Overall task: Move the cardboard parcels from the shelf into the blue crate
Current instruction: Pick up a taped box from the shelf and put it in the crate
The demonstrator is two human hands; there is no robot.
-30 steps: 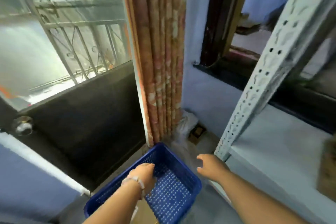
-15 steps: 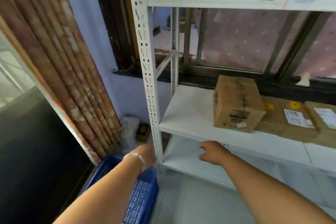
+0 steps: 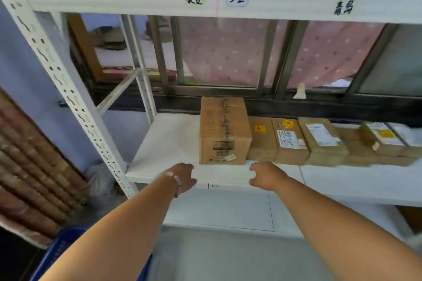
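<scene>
Bare and empty, your left hand [image 3: 182,177] and right hand [image 3: 265,178] reach with fingers loosely curled, spaced to flank the tall taped carton [image 3: 223,132], not yet touching it. It stands at the left end of the parcel row [image 3: 319,141] on the white shelf [image 3: 169,143], probably first to go. Your blue crate [image 3: 61,251] waits low left.

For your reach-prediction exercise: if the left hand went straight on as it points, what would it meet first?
Probably the tall cardboard parcel, near its lower left corner; the left hand hovers just short of it, though depth is uncertain.
</scene>
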